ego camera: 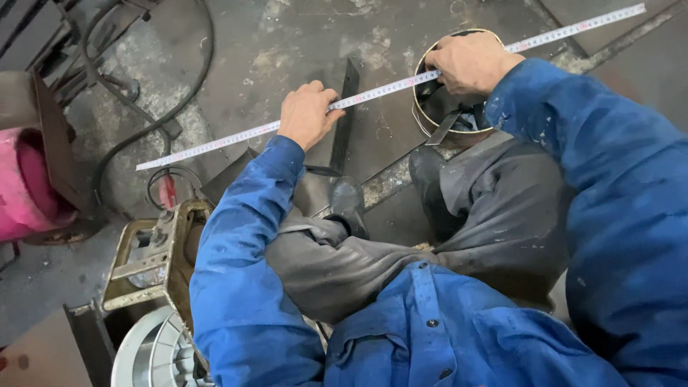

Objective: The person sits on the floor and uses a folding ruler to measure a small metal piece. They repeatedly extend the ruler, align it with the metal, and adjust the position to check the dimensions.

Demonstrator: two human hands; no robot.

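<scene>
A long white tape measure (236, 136) runs diagonally across the floor from lower left to upper right. My left hand (307, 113) pinches it near its middle, just left of a flat dark metal bar (345, 115) lying on the floor. My right hand (469, 63) presses the tape onto the rim of a round metal ring (419, 118) that holds dark metal scraps. Both arms are in blue sleeves, and my grey trousers and dark boots sit below the hands.
A pink cylinder (25, 186) lies at the far left beside black cables (136, 136). A yellowish metal frame (143, 265) and a wire spool (154, 355) stand at lower left. The concrete floor has metal rails (390, 179) set in it.
</scene>
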